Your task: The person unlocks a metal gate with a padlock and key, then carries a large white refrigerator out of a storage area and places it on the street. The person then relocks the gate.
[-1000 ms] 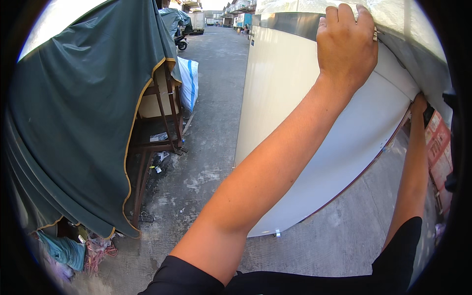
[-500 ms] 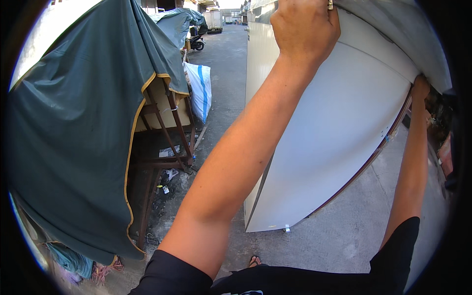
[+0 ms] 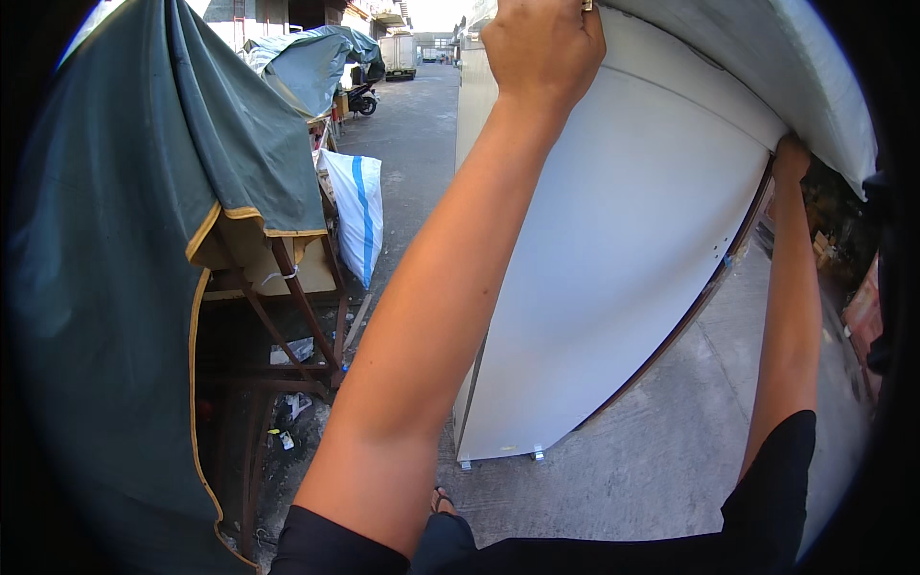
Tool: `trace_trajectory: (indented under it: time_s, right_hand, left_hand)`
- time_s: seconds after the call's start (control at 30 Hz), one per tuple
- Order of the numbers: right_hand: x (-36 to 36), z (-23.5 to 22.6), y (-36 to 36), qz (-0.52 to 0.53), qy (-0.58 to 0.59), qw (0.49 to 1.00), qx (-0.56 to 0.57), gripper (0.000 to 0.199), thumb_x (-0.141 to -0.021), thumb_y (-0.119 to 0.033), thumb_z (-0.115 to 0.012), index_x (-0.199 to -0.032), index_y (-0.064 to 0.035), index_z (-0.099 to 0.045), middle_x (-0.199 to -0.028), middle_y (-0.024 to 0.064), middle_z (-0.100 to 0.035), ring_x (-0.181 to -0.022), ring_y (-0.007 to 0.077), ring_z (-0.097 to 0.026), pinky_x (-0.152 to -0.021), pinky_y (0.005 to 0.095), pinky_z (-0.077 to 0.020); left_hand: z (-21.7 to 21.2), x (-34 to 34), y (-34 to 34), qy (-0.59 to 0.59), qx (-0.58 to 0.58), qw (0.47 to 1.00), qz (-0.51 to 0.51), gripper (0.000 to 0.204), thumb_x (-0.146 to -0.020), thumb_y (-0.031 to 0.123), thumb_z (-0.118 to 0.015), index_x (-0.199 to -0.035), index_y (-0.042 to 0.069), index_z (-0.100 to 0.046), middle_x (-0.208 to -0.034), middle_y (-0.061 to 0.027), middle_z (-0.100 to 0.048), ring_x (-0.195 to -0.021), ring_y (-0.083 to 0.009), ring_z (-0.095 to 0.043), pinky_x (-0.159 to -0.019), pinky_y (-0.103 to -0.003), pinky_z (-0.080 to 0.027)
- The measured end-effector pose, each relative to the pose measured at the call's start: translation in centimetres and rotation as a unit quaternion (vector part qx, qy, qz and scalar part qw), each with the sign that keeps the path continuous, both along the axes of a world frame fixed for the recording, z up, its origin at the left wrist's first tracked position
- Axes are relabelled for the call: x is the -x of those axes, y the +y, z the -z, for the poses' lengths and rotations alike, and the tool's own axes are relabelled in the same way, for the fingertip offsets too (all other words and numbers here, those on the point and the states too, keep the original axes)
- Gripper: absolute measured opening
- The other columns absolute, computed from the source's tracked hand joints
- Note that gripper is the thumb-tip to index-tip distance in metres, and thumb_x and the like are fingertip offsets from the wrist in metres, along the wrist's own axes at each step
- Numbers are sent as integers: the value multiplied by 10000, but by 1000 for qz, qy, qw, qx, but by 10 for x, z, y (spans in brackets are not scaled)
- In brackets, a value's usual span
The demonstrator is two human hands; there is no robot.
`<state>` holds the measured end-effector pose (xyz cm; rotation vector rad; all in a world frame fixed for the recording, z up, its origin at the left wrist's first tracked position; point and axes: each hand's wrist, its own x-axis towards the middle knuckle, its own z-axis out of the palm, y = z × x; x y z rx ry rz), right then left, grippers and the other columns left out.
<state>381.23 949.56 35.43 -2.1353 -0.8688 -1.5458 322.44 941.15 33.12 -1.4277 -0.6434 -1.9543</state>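
A large white panel [image 3: 613, 249], like the side of a cart or cabinet, stands in front of me with a dark brown edge on its right. Over its top lies a grey cover [image 3: 767, 67]. My left hand [image 3: 544, 43] is raised and closed in a fist at the cover's edge above the panel; the picture's upper rim cuts off part of its grip. At the panel's upper right corner, my right hand [image 3: 792, 158] is closed at the cover's lower edge, its fingertips hidden. Small metal brackets [image 3: 539, 453] show at the panel's bottom.
On the left, a dark green tarp [image 3: 96, 287] with yellow trim hangs over a brown frame [image 3: 292, 297]. A white sack [image 3: 356, 211] with a blue stripe leans beside it. Litter [image 3: 287, 439] lies below. A motorbike [image 3: 362, 99] and a truck [image 3: 399, 56] stand farther along the lane.
The panel, both my hands and the tarp sit farther left in view. More of the grey cover shows at upper right. Both hands keep their places at the cover, and my foot has shifted.
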Motion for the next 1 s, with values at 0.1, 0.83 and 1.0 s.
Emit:
trace_trajectory:
  time_s: [0.1, 0.83, 1.0]
  right_hand:
    - [-8, -8, 89, 26, 18, 999, 33, 354, -1057, -191, -436, -1302, -31, -634, -1324, 219, -661, -1197, 398, -659, -968, 498, -568]
    - [24, 3, 704, -27, -64, 995, -69, 235, -990, -88, -538, -1145, -8, -695, -1146, 226, -719, -1032, 400, -720, -821, 470, -618]
    - [72, 2, 822, 19, -48, 999, -14, 174, -947, -79, -577, -997, -7, -728, -1070, 224, -729, -957, 364, -738, -802, 451, -620]
  left_hand:
    - [-7, 7, 84, 4, -3, 1000, 6, 260, -906, 171, -636, -1156, 112, -681, -897, -118, -607, -887, -333, -642, -637, -472, -564]
    - [-3, 38, 658, 9, -9, 1000, -18, 324, -854, 124, -666, -1177, 91, -684, -900, -127, -605, -870, -340, -643, -650, -466, -560]
    - [-4, 64, 780, 12, -15, 999, -42, 301, -863, 104, -639, -1160, 89, -683, -899, -137, -603, -863, -362, -634, -675, -496, -529]
